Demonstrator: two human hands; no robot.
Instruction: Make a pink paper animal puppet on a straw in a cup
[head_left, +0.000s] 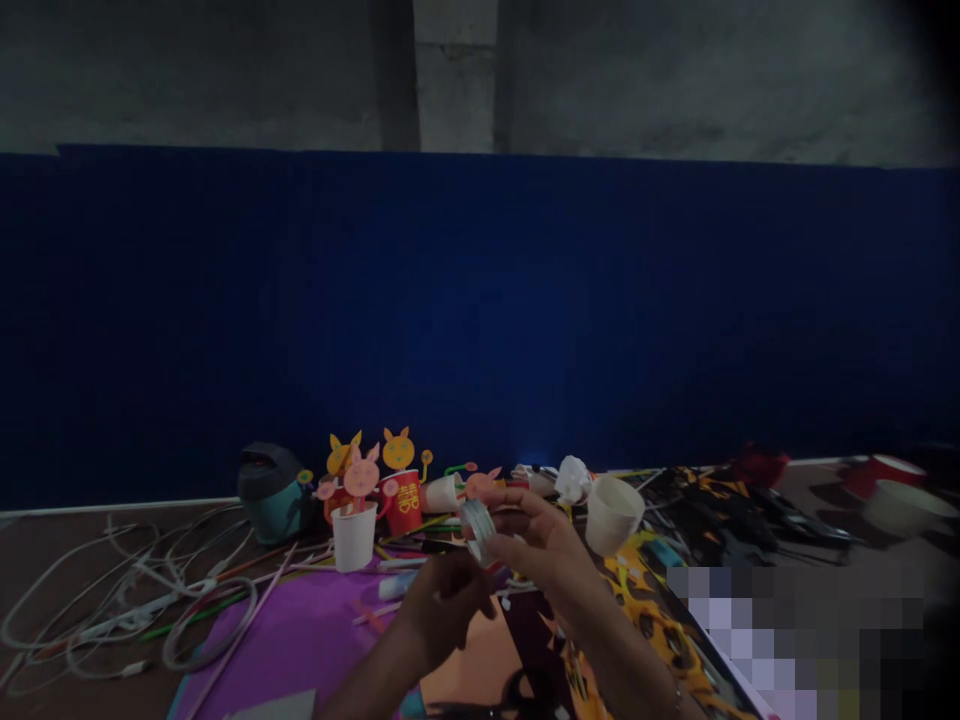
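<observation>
Raised over the middle of the table, my right hand (546,550) grips a roll of clear tape (475,528) between thumb and fingers. My left hand (450,608) is just below and left of the roll, its fingers curled in. Whatever they may hold is hidden. Under my hands lie orange paper (476,660) and purple paper (277,640). Dark-handled scissors (517,695) rest at the near edge. Left of the hands stand a white paper cup (354,538) with a pink paper animal face (364,475) and a red cup (403,500) with an orange face (398,450).
A teal and dark grey container (271,495) stands at the back left. Looped white cables (172,590) cover the left side. Right of my hands are a white cup (613,515), crumpled white paper (573,480) and yellow-orange paper scraps (660,620). A blue panel (480,300) rises behind.
</observation>
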